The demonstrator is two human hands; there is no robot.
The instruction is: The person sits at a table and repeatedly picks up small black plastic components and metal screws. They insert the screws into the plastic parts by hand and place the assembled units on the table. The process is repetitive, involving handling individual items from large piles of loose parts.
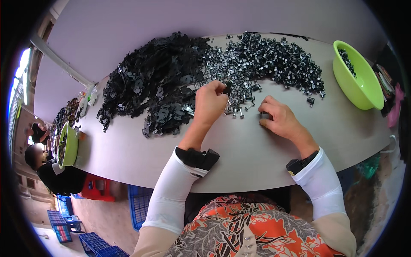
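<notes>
My left hand is closed in a pinch on a small black clip-like piece, at the near edge of a heap of small metal pins with round heads. To the right, just above the table, the fingers of my right hand are curled together around a small dark part whose kind I cannot make out. Several loose pins lie between the two hands. A large pile of flat black clip pieces spreads to the left of my left hand.
A green basin holding some small parts stands at the right. At the far left, another green basin is near a seated person. Below the table are a red stool and blue plastic crates.
</notes>
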